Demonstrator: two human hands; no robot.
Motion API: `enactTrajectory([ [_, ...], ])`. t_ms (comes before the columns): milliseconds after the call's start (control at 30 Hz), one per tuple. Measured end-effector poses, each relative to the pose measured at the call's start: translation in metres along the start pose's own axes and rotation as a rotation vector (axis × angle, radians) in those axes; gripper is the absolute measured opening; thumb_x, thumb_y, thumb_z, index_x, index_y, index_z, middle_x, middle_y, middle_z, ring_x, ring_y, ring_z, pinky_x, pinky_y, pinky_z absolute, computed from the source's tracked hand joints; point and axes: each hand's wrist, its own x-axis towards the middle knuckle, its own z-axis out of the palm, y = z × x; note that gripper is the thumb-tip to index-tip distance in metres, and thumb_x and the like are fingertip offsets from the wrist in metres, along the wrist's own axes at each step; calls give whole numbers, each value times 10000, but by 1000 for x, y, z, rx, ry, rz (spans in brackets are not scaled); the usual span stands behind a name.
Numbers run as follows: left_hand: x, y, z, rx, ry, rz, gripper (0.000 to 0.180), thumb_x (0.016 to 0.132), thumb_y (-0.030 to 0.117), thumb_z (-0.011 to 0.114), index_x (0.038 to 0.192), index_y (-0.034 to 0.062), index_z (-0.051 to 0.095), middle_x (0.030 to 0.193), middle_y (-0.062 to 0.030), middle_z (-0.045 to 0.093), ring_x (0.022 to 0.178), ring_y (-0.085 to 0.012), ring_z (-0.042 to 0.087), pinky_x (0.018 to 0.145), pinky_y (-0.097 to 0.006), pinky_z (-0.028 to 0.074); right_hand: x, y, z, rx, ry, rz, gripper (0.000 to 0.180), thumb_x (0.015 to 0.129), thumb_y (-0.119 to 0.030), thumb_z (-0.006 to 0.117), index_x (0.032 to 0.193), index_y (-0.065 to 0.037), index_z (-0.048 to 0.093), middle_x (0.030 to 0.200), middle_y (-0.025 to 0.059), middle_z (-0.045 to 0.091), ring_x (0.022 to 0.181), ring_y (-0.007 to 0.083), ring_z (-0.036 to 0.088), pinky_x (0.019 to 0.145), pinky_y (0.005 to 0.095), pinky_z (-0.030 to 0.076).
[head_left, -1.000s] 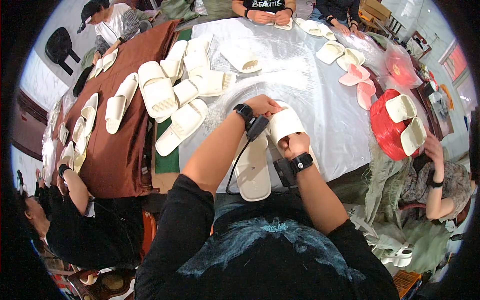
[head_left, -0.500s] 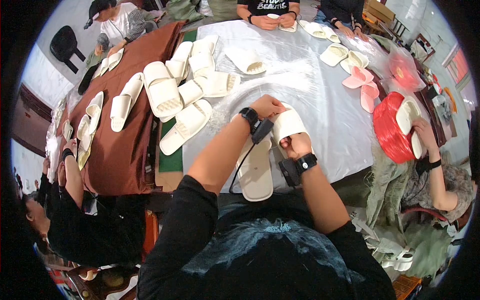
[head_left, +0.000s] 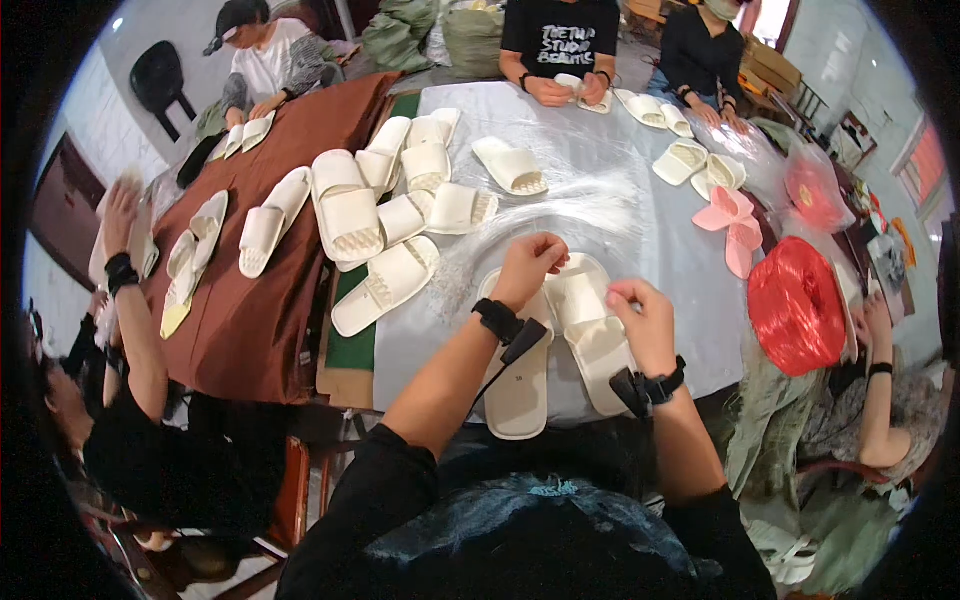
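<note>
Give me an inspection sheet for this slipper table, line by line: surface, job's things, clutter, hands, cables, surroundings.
Surface: grey table, a brown cloth along its left side.
Job's things: two cream slippers side by side at the near edge.
Clutter: more cream slippers, a pink pair, a red spool.
Hands: left hand and right hand over the two slippers, fingers pinched; what they hold is too small to tell.
Cables: a thin black cord hangs from the left wrist.
Surroundings: other people seated around, handling slippers.
</note>
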Motion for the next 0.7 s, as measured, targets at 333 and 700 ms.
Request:
enactTrajectory([
  [333, -31, -22, -2, -78, 310, 89, 189, 934, 160, 570, 900, -11, 643, 803, -30, 640, 722, -92, 563, 675, -245, 470, 58, 21, 90, 200, -213, -24, 192, 884, -101, 588, 1053, -12, 606, 839, 84, 682, 761, 154, 663, 576, 263, 509],
  [700, -40, -19, -1, -173, 390, -7, 232, 911, 190, 619, 998, -16, 679, 834, -41, 659, 745, -103, 589, 684, -253, 493, 46, 33, 95, 186, -39, -108, 138, 883, -95, 584, 802, 11, 550, 675, 23, 515, 632, 106, 463, 608, 264, 402],
])
